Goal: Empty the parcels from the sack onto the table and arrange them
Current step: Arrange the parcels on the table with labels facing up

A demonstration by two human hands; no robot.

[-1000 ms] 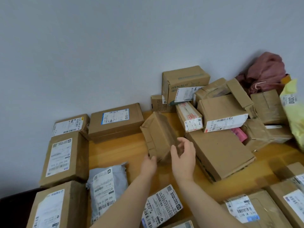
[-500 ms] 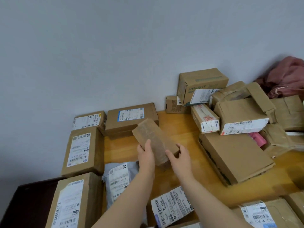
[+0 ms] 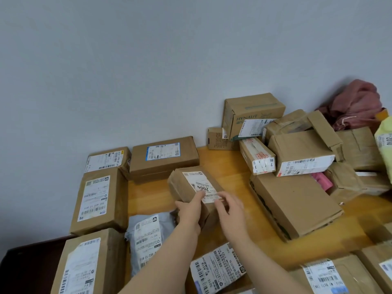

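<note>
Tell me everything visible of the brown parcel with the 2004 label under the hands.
The small brown tape-wrapped cardboard parcel seems to lie label-up and askew on the wooden table. Its white label shows 2004 and barcodes. The left hand grips its near left corner, thumb on top; fingers of the right hand touch the label's near end.

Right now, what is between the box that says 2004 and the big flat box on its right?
Just bare wooden table between the 2004 box and the big flat box, in the head view. The right hand reaches over the near end.
</note>
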